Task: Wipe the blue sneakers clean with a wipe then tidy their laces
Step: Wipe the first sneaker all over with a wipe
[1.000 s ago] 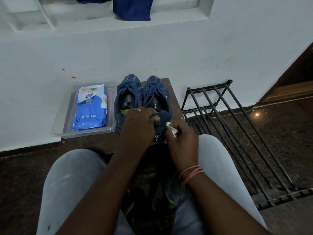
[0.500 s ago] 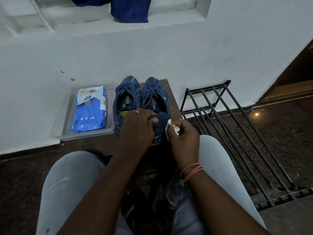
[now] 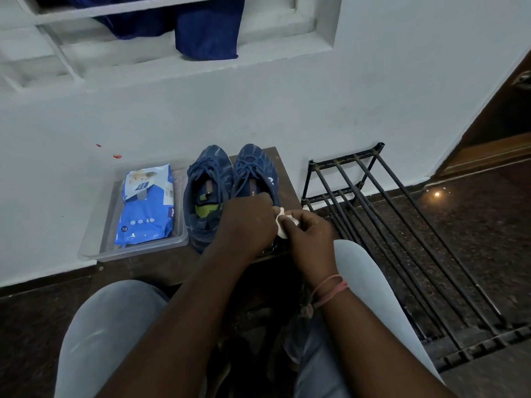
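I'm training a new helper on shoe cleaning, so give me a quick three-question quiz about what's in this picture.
1. True or false: the pack of wet wipes lies in a clear plastic tray to the left of the blue sneakers.
2. Which hand holds the white wipe? A) the left hand B) the right hand C) neither
3. Fill in: the black metal shoe rack stands to the ___ of the sneakers.

Key: 1. True. 2. B; the right hand pinches the wipe beside the right-side sneaker, while the left hand holds that sneaker's heel end. 3. Right.
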